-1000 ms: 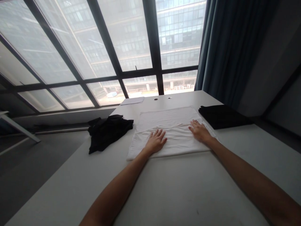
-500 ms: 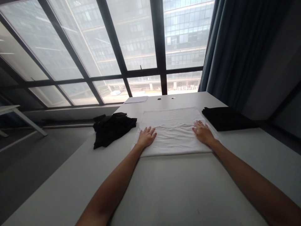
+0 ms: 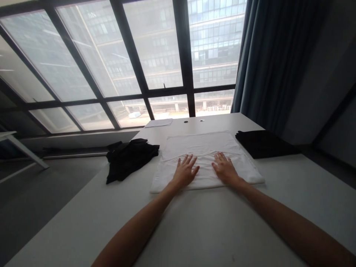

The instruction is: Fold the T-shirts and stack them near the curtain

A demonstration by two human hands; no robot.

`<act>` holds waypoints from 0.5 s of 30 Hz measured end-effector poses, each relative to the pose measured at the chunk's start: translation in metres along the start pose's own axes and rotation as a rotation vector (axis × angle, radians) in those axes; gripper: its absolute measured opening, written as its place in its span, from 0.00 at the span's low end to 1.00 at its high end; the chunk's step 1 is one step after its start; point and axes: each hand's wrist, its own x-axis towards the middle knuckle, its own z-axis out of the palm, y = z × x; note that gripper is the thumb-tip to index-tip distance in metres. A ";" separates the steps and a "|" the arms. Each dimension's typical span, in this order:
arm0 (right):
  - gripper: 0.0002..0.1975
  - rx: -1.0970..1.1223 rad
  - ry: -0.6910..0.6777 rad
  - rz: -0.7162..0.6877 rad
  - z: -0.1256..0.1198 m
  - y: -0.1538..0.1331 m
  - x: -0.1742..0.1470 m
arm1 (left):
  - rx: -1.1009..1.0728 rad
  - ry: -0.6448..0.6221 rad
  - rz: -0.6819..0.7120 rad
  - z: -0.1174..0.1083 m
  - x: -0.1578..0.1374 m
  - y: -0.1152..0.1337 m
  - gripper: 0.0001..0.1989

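A white folded cloth garment (image 3: 200,142) lies flat on the white table (image 3: 194,230), with wrinkles running across its middle. On its left half rests my left hand (image 3: 185,171), palm down with fingers spread. My right hand (image 3: 224,168) lies likewise on the right half, its fingers stretched out. Neither hand grips the cloth. What exact kind of garment it is, I cannot tell.
Left of the white cloth lies a crumpled black garment (image 3: 130,159). A neatly folded black cloth (image 3: 265,144) is on the right. White paper sheets (image 3: 159,123) lie at the table's far left corner, before the windows. A blue curtain (image 3: 261,66) hangs behind on the right.
Both hands have moved inward over the white cloth, closer to each other. The cloth's front corners, earlier partly covered by my arms, now show. The view has shifted slightly.
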 end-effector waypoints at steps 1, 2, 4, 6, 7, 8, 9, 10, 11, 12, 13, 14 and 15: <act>0.31 -0.005 -0.044 -0.019 0.003 -0.008 -0.004 | -0.026 -0.049 0.038 0.004 -0.003 0.008 0.31; 0.31 -0.011 -0.078 -0.024 0.006 -0.013 -0.008 | -0.041 -0.097 0.063 0.008 -0.005 0.015 0.31; 0.31 -0.016 -0.093 -0.006 0.008 -0.018 -0.012 | -0.050 -0.158 0.084 0.014 -0.010 0.022 0.32; 0.31 -0.002 -0.055 -0.012 0.007 -0.019 -0.013 | -0.045 -0.168 0.081 0.016 -0.012 0.022 0.32; 0.31 0.010 -0.039 -0.035 0.006 -0.019 -0.012 | -0.043 -0.167 0.079 0.017 -0.013 0.022 0.32; 0.31 0.023 -0.036 -0.068 0.005 -0.020 -0.012 | -0.042 -0.165 0.078 0.017 -0.012 0.021 0.32; 0.31 0.035 -0.051 -0.102 0.004 -0.021 -0.012 | -0.042 -0.163 0.077 0.016 -0.012 0.020 0.32; 0.31 0.044 -0.078 -0.125 0.004 -0.022 -0.013 | -0.042 -0.164 0.076 0.016 -0.011 0.020 0.32; 0.31 0.050 -0.111 -0.135 0.004 -0.023 -0.014 | -0.042 -0.164 0.076 0.016 -0.011 0.020 0.32; 0.32 0.055 -0.141 -0.135 0.004 -0.025 -0.014 | -0.041 -0.163 0.076 0.017 -0.010 0.020 0.32; 0.32 0.062 -0.162 -0.131 0.004 -0.025 -0.015 | -0.041 -0.161 0.076 0.017 -0.010 0.020 0.32; 0.32 0.069 -0.172 -0.126 0.004 -0.026 -0.016 | -0.040 -0.159 0.076 0.018 -0.010 0.020 0.32; 0.32 0.077 -0.177 -0.121 0.004 -0.025 -0.016 | -0.039 -0.159 0.076 0.018 -0.010 0.020 0.32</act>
